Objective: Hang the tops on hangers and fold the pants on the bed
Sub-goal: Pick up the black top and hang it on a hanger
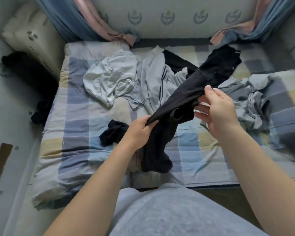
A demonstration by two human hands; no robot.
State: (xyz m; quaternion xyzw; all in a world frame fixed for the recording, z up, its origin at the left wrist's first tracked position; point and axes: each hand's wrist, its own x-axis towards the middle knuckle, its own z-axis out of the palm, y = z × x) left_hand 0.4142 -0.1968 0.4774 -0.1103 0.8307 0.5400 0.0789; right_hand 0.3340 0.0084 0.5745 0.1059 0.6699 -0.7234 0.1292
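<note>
Recorder: Garment under test is a black garment point(186, 92), bunched. Type is undetermined: a looped edge near its middle could be an armhole or a waistband.

Checker: Grip status?

Recorder: Left hand point(140, 130) is closed round a gathered edge at the near end. Right hand point(218, 109) pinches the cloth between thumb and fingers farther along. The fabric runs taut between them. One end reaches up toward the far right, and the other hangs down onto the checked quilt point(78, 126).

Checker: Method for this step?

Recorder: Judgement: identify it before anything else. Find a hem or seam, slide the hands apart along that one edge, and shake it open clear of the pile. If legs appear, lay it flat on the bare quilt nearest the body. If shoulders appear, it needs a hanger, and none is visible.

Checker: Position?

Recorder: Garment is held above the bed, spanning both hands, in front of the white top point(109, 77) and the striped pale garment point(153, 79). A small dark item point(112, 133) lies on the quilt just left of the left hand.
</note>
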